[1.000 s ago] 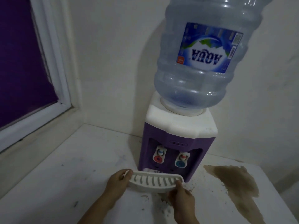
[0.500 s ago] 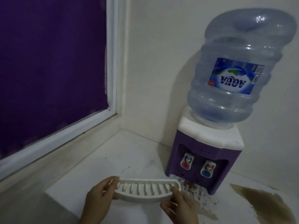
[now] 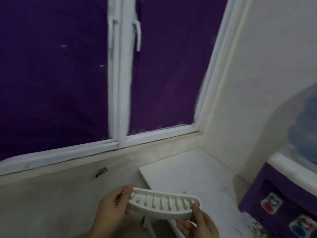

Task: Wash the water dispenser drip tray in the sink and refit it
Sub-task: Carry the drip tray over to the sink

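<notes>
Big purple window (image 3: pixel 51 74) up top, blurred purple dispenser (image 3: pixel 283 194) far right, probably tap-side on. White drip tray (image 3: pixel 164 206) off the dispenser, above the counter (image 3: pixel 188 174) edge, gripped by left hand (image 3: pixel 109 212) and right hand (image 3: pixel 199 224).

Two bare hands show at the bottom, the left hand (image 3: pixel 112 209) and the right hand (image 3: pixel 197 224). No sleeve, ring, watch or glove covers them; the wrists are bare to the frame's lower edge.
</notes>
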